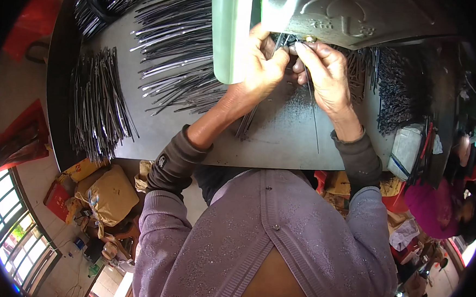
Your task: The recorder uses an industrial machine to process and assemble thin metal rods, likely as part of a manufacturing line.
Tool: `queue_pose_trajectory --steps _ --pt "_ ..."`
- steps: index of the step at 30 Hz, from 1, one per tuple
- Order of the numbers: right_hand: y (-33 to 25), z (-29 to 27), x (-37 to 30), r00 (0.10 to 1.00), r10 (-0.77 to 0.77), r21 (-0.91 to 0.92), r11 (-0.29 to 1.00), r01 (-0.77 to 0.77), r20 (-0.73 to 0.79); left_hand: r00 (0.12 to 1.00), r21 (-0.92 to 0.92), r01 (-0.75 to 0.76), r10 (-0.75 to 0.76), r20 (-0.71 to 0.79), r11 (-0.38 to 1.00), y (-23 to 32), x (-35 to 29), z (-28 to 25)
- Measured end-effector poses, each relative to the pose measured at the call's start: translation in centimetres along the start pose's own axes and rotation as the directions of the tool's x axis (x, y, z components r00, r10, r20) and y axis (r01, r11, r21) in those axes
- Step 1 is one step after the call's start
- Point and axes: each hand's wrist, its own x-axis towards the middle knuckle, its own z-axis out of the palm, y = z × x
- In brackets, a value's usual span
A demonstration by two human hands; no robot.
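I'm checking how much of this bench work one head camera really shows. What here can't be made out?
Head view only:
- Where the left hand and right hand meet: the small part they pinch is covered by fingertips.
- The grey metal machine housing: cut off by the top edge.
- The pale green cylinder hides the thin dark metal rods behind it.
- The white plastic container: contents too dim to tell.

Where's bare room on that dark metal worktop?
Bare dark metal worktop lies along the near edge, between the forearms, and right of the left bundle of thin dark rods. Crowded: fanned rods beside the left hand, right hand under the machine.
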Motion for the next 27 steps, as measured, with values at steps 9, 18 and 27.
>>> queue_pose_trajectory --steps 9,18,27 --pt "-0.3 -2.0 1.3 0.947 0.198 0.051 0.975 -0.217 0.254 0.943 -0.185 0.325 -0.302 0.143 0.927 0.8 0.7 -1.4" --pt "-0.1 0.4 -3.1 0.888 0.303 -0.051 0.951 -0.305 0.347 0.929 -0.371 0.369 -0.338 0.148 0.852 0.5 0.3 -1.0" --pt "-1.0 -0.4 -1.7 0.899 0.274 -0.029 0.959 -0.281 0.341 0.946 -0.394 0.325 -0.299 0.128 0.86 0.6 1.8 -0.5"
